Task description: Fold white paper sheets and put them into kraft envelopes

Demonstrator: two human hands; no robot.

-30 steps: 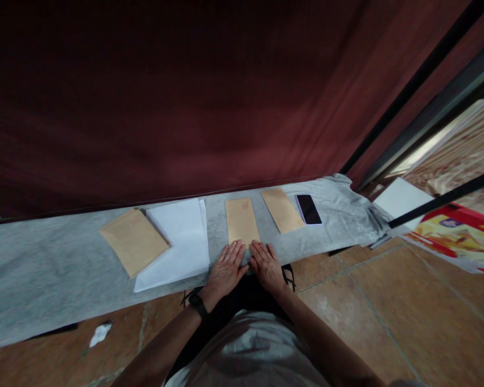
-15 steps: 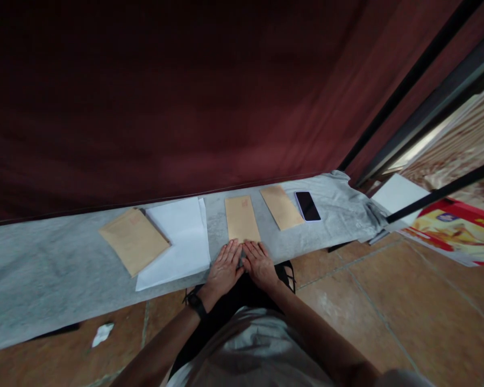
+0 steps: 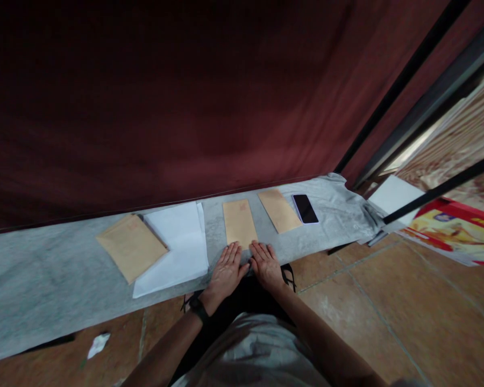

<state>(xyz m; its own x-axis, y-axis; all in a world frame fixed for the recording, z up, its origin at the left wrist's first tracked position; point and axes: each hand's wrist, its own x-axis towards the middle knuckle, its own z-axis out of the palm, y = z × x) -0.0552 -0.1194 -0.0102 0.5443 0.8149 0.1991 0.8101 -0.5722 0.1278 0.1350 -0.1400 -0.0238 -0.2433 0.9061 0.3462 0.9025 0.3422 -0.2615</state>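
Observation:
A brown paper envelope (image 3: 239,221) lies flat in front of me on the grey cloth-covered surface (image 3: 56,274), a small reddish print near its far end. My left hand (image 3: 226,266) rests flat with fingers stretched out, its fingertips at the envelope's near left corner. At the near right corner lies my right hand (image 3: 265,263), also flat and open, the fingers pointing away from me. Neither hand grips anything. Another brown envelope (image 3: 280,210) lies slanted just to the right. On the left, a stack of brown envelopes (image 3: 132,246) partly covers white paper sheets (image 3: 177,258).
A phone (image 3: 305,208) with a dark screen lies right of the slanted envelope. Dark red cloth (image 3: 210,134) hangs behind the surface. Dark metal bars (image 3: 403,88) and a red and yellow box (image 3: 455,228) are at the right. A crumpled white scrap (image 3: 98,344) lies on the tiled floor.
My hands have moved apart, from side by side at the middle of the envelope's near edge to its two near corners. The envelope stays in place; the view has shifted slightly.

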